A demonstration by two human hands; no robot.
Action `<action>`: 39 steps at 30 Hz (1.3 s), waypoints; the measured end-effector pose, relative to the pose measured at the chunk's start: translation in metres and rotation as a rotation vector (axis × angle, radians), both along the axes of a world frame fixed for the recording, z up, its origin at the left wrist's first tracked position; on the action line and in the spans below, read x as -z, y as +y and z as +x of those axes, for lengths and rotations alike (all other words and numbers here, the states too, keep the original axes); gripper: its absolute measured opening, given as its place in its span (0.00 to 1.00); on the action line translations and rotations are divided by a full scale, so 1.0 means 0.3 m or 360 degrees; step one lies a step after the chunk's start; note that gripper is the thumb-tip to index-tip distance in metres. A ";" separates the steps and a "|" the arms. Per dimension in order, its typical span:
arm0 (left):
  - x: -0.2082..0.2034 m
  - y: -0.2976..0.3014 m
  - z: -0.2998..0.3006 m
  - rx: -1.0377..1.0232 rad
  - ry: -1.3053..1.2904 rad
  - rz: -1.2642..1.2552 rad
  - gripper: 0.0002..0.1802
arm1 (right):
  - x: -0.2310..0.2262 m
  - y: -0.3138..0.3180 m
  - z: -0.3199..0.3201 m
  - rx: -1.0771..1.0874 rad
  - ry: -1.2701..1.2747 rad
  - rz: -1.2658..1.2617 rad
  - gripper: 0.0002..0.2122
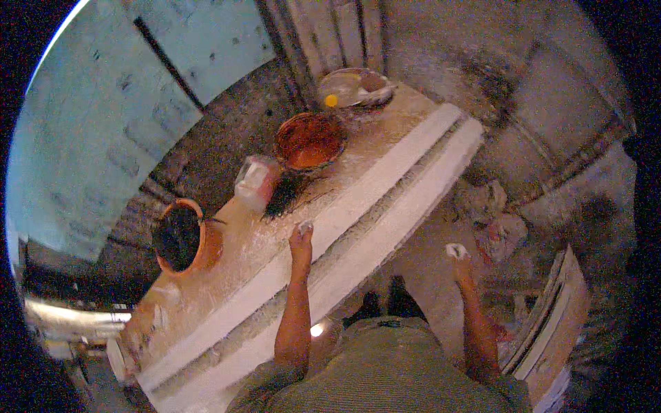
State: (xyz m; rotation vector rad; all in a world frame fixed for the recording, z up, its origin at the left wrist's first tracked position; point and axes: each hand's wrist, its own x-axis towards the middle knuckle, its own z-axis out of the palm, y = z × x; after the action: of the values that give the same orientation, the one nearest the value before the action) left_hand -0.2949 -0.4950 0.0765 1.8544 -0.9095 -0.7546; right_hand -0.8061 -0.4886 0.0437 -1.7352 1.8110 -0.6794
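Left hand: the left hand (301, 237) was closed around a small white lump (305, 225), pressed on the long white moulding (358, 206) that ran along the near edge of the workbench (206, 275).
Right hand: the right hand (460, 260) hung well clear of the bench over the floor, clenched on a second white wad (454, 250); what the wad was made of could not be told.
Doing it well: the rubbing probably wanted even pressure along the strip's length, the lump kept flat in the groove rather than tipped on an edge, so that the raised ribs stayed unbroken.
Moulding: it lay diagonally from the bench's far right corner toward its near left end, dusted white.
Nearby on the bench: a dark brush (284, 196) lay just beyond the left hand, beside a small pale container (256, 180); an orange bowl (309, 141) stood further back, and a shallow pan (354, 87) at the far end.
Left edge: an orange bucket (182, 235) with dark contents stood there.
In the way: the brush bristles sat close to the strip, so a stroke toward the far end could well have brushed them; rags (492, 220) littered the floor at the right.
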 end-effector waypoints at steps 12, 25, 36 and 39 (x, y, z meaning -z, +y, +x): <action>-0.035 0.472 -0.214 -0.0902 0.0223 -0.0012 0.20 | 0.137 -0.815 1.348 -0.1612 0.0477 0.0242 0.23; -0.206 0.232 -0.408 -0.1301 0.0422 0.0129 0.17 | 0.280 -0.902 1.479 -0.1669 0.0426 -0.0117 0.16; -0.180 0.019 -0.308 -0.0912 0.0275 -0.0171 0.19 | 0.075 -0.866 1.269 -0.1537 0.0270 -0.0385 0.20; -0.157 -0.056 -0.227 -0.0913 0.0218 0.0091 0.22 | 0.029 -0.866 1.234 -0.1581 0.0065 -0.0427 0.16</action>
State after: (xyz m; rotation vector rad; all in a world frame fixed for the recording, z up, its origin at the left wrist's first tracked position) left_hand -0.3630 -0.5117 0.1236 1.9500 -0.2414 -0.5389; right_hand -0.4358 -0.7483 0.0349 -2.4903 0.6829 -0.4486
